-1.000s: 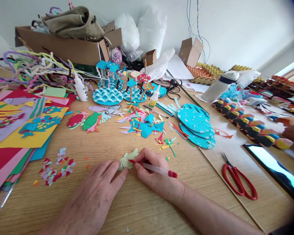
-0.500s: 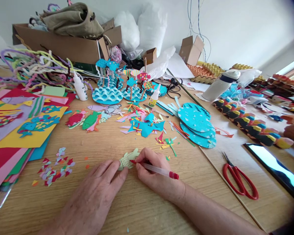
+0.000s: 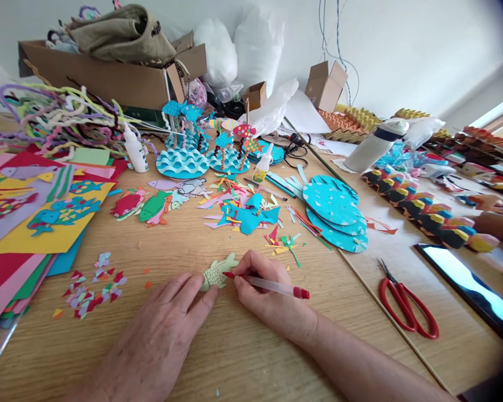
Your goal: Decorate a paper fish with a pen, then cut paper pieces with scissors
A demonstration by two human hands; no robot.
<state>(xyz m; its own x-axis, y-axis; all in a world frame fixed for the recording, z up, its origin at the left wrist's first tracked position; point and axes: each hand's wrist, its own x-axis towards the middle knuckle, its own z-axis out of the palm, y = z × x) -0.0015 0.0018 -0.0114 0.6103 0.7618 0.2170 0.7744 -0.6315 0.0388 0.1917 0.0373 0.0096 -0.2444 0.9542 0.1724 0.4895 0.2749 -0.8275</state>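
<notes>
A light green paper fish (image 3: 218, 271) with drawn scales lies on the wooden table. The fingertips and thumb of my left hand (image 3: 167, 312) press its head end down, hiding part of it. In my right hand (image 3: 266, 290) is a red pen (image 3: 276, 286) with a translucent barrel, pinched near its tip. The red point is at the fish's tail end. Small paper triangles (image 3: 94, 290) are scattered to the left. Beyond my hands lie a green paper fish (image 3: 153, 206), a red paper fish (image 3: 128, 203) and a heap of coloured paper scraps (image 3: 251, 214).
Red-handled scissors (image 3: 406, 307), a thin stick (image 3: 388, 307) and a tablet-like device (image 3: 471, 287) lie at right. Blue discs (image 3: 333, 201), glue bottles (image 3: 134, 148) and fish models (image 3: 182, 162) stand farther back. Coloured sheets (image 3: 84, 223) are at left. Another person's hand (image 3: 497, 223) shows at the right edge.
My right hand and the red pen have shifted very slightly to the right. At the right edge, the other person's hand has moved. My left hand stays on the fish.
</notes>
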